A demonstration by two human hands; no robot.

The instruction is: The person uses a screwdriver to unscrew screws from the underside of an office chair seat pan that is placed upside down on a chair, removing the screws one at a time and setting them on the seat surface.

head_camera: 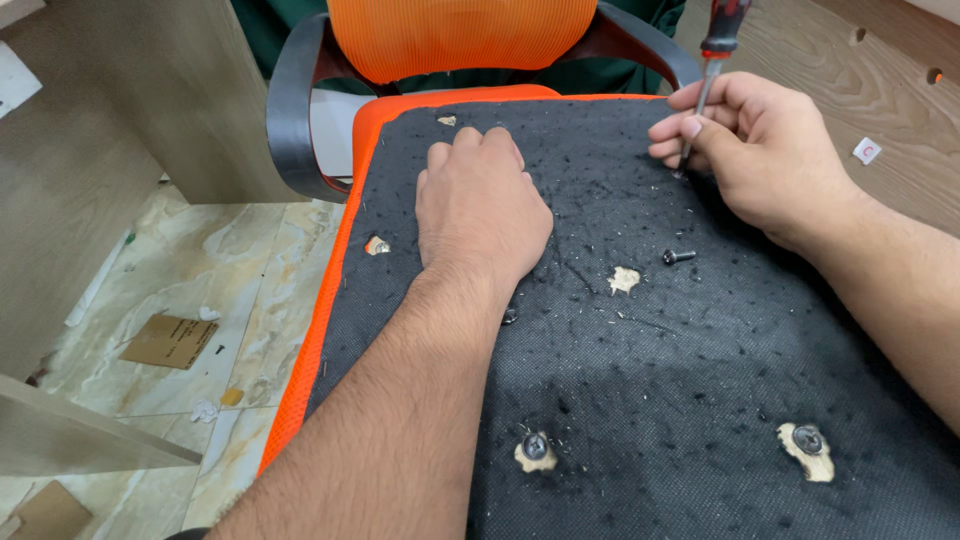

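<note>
We see a small white square sticker (867,151) with a red mark on the wooden panel (880,90) at far right. A flat brown cardboard piece (170,341) lies on the tiled floor (250,270) at left.

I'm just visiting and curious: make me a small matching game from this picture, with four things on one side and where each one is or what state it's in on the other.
Things:
1. screwdriver
2. loose screw
3. left hand
4. cardboard piece

Places or states:
A. lying on the marble floor
B. pressed flat on the black fabric underside of the seat
C. held upright by the right hand
D. lying on its side on the black fabric, touched by no hand

Pairs: 1-C, 2-D, 3-B, 4-A
</note>
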